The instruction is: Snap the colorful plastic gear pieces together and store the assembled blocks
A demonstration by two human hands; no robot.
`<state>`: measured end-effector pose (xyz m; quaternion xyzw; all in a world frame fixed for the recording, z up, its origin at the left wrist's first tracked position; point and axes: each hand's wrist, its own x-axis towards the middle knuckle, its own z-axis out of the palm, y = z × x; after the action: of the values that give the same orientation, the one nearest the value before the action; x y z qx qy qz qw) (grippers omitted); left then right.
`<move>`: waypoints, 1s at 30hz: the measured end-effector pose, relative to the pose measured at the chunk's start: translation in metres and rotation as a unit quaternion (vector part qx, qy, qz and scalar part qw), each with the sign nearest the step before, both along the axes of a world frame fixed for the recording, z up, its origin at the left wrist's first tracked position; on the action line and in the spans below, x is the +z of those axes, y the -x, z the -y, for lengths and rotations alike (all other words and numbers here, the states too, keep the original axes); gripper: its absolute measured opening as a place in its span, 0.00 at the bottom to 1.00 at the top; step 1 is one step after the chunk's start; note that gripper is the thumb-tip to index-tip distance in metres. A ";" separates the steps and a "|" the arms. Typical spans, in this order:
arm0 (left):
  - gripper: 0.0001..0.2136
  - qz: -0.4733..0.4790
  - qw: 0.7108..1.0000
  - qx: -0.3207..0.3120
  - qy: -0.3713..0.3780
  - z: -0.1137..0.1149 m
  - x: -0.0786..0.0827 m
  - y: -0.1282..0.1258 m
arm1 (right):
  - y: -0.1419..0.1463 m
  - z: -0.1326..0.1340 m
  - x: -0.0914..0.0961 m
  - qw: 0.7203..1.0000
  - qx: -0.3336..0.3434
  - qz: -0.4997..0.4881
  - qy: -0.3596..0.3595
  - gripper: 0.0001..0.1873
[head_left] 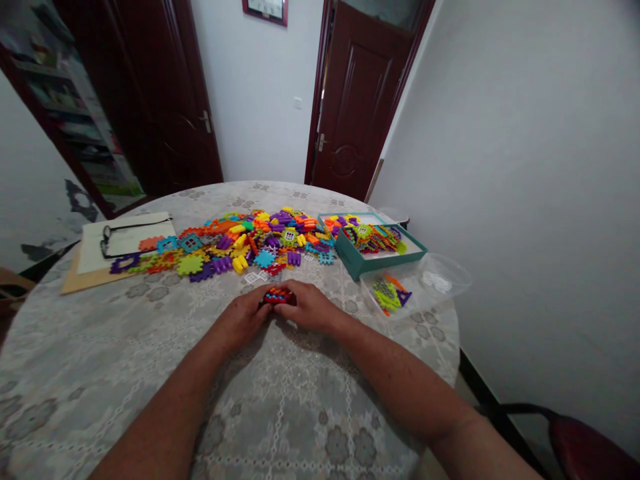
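Note:
Between my two hands is a small bundle of toothed plastic building pieces [278, 295], mostly red with blue and orange showing. My left hand [248, 311] is closed on its left side. From the right, my right hand [309, 305] grips the same bundle, fingers over its top and thumb at the near side. Part of the bundle is hidden by the fingers. Just beyond lies a big heap of colourful plastic pieces [265, 259], with flat toothed plates and yellow and purple connectors. White window-like pieces [256, 277] lie at its near edge.
A green box [349, 259] at the right holds rows of pieces. Beside it, a clear plastic tray [425, 303] holds green, orange and white pieces. Glasses [135, 227] rest on paper [93, 250] at the left. A patterned cloth covers the round table [280, 413]; a wall stands close on the right.

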<state>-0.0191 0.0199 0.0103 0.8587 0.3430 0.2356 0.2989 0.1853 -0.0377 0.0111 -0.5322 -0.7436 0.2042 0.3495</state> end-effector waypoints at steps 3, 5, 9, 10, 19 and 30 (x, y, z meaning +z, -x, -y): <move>0.21 0.003 1.000 -0.001 0.006 0.000 -0.001 0.000 | -0.006 -0.001 0.007 0.998 -0.011 0.001 0.055 0.14; 0.21 0.011 1.000 -0.006 0.006 0.000 -0.004 -0.001 | -0.007 0.000 0.012 0.997 -0.021 0.010 0.073 0.13; 0.25 0.032 0.999 -0.004 0.025 0.004 -0.005 -0.006 | -0.014 0.009 0.027 0.996 -0.037 0.019 0.082 0.12; 0.26 0.035 0.999 -0.002 0.039 0.006 -0.005 -0.007 | -0.020 0.012 0.033 0.996 -0.039 0.016 0.080 0.11; 0.22 0.017 0.999 0.033 0.036 0.008 -0.004 -0.010 | -0.198 -0.007 0.089 0.907 -0.405 0.045 -0.102 0.18; 0.19 -0.039 0.999 0.015 -0.006 0.008 -0.012 -0.011 | -0.320 -0.063 0.072 0.792 -0.572 0.214 0.004 0.21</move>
<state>-0.0077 0.0124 -0.0020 0.8637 0.3663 0.2085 0.2765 0.5052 0.0251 0.0828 -0.8918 -0.3585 -0.1486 0.2326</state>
